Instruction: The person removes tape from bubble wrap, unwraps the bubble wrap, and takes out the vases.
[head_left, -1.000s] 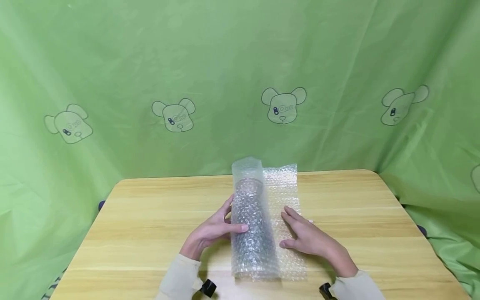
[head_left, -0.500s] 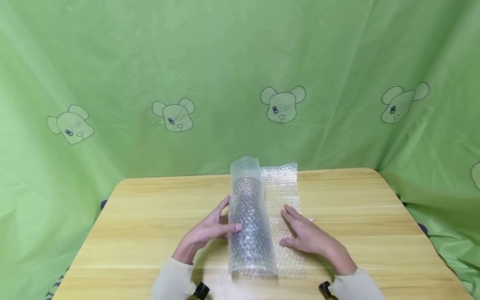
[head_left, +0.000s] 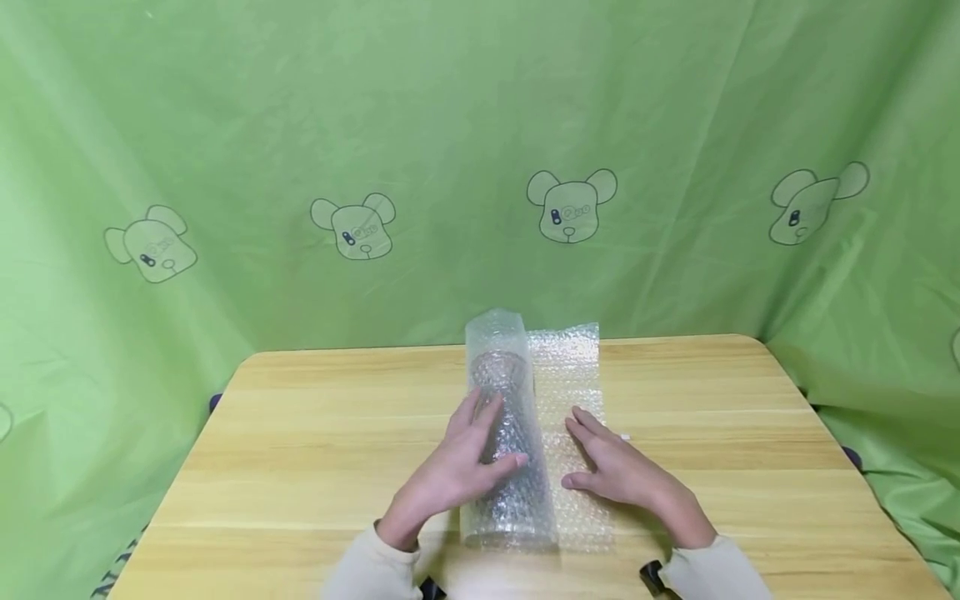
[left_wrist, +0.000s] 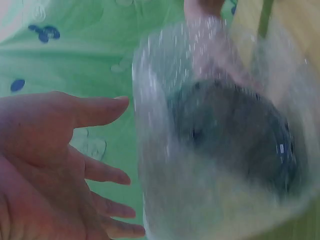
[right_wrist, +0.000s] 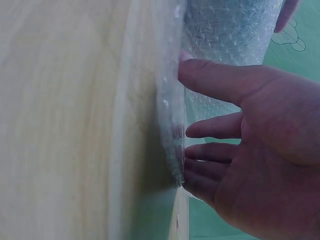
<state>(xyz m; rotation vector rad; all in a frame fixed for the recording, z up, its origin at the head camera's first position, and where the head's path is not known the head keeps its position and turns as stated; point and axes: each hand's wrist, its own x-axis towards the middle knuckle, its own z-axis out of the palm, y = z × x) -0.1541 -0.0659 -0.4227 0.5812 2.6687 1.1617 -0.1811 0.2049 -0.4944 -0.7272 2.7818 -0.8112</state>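
Observation:
A bottle-shaped object (head_left: pixel 513 512) lies on the table inside a roll of clear bubble wrap (head_left: pixel 495 329). Its dark round base (left_wrist: pixel 235 135) shows through the wrap in the left wrist view, though its exact kind is veiled. My left hand (head_left: pixel 461 471) is over the left side of the roll, fingers spread and extended; whether it touches cannot be told. On the loose flap (head_left: pixel 564 362) of the bubble wrap, right of the roll, my right hand (head_left: pixel 626 471) rests its fingertips. In the right wrist view that thumb (right_wrist: pixel 215 80) and the fingers meet the sheet's edge.
The wood-grain table (head_left: pixel 322 433) extends to both sides of the wrap. A green curtain (head_left: pixel 450 125) printed with bear faces hangs behind and beside it. A tiny white bit (head_left: pixel 626 437) lies by the right hand.
My left hand has let go of the roll's left side and moved up over it, fingers spread. The roll shifted slightly left, then back in view. My right hand stays on the flap.

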